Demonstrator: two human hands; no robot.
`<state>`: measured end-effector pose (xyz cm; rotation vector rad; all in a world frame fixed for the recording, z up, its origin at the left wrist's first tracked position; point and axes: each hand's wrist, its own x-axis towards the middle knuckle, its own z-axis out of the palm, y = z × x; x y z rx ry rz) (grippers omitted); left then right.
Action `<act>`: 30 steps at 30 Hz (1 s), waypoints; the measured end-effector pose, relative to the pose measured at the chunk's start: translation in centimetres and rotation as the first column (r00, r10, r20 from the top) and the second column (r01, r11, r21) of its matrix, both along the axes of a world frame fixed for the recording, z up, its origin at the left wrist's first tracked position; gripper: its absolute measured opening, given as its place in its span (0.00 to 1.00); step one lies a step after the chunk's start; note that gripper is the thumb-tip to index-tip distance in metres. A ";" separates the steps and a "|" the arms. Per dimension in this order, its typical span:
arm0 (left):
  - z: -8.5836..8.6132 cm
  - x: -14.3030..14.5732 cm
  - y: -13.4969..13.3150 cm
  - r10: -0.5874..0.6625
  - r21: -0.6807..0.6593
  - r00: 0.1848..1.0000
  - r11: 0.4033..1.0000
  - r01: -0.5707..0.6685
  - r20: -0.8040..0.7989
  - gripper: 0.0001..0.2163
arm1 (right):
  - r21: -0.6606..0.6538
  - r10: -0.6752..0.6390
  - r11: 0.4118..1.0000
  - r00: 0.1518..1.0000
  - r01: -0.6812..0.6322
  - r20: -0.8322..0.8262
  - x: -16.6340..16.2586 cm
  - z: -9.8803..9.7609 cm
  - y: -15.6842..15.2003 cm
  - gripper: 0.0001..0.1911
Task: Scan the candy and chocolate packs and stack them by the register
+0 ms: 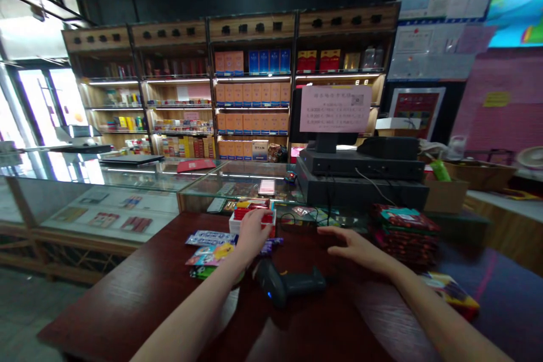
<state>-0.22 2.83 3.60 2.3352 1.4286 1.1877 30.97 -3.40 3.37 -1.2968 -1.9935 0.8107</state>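
Note:
My left hand [253, 232] reaches forward over the dark red counter [139, 288] and rests on a white tray of red packets [238, 216]; its fingers curl down onto the packets, but a grip does not show. My right hand [352, 246] hovers palm down with fingers stretched out, holding nothing, just beyond a black barcode scanner [288, 284] that lies on the counter between my arms. Small colourful snack packets [208, 249] lie left of my left hand.
A stack of dark snack bags [405, 232] sits to the right of my right hand. Behind stands a black cash register [360, 175] with a pink notice on its screen. Glass display cases [127, 181] run left; stocked shelves [250, 107] fill the back wall.

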 end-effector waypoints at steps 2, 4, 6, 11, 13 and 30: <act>0.0 -1.2 0.7 0.037 0.008 0.999 0.999 -0.037 -0.002 0.17 | 0.021 0.010 1.000 1.000 -0.010 -0.001 -1.4 0.1 0.9 0.29; 0.1 -2.3 1.3 0.075 0.012 0.997 0.997 -0.075 -0.002 0.17 | 0.040 0.014 0.999 1.000 -0.014 0.002 -3.0 0.3 1.8 0.28; 0.1 -3.4 1.8 0.104 0.016 0.995 0.994 -0.104 -0.001 0.16 | 0.056 0.025 0.998 1.000 -0.025 -0.002 -4.5 0.5 2.6 0.27; 0.2 -5.5 3.1 0.159 0.026 0.987 0.987 -0.159 0.001 0.17 | 0.084 0.088 0.993 0.994 -0.082 -0.067 -7.8 0.7 4.6 0.28; 0.1 -6.2 3.6 0.175 0.031 0.985 0.984 -0.175 0.003 0.18 | 0.111 0.090 0.990 0.994 -0.082 -0.065 -8.8 0.7 5.4 0.27; -0.9 -8.7 7.1 0.189 -0.041 0.982 0.981 -0.189 -0.014 0.23 | 0.293 -0.085 0.952 0.996 0.087 -0.019 -13.6 0.7 12.4 0.31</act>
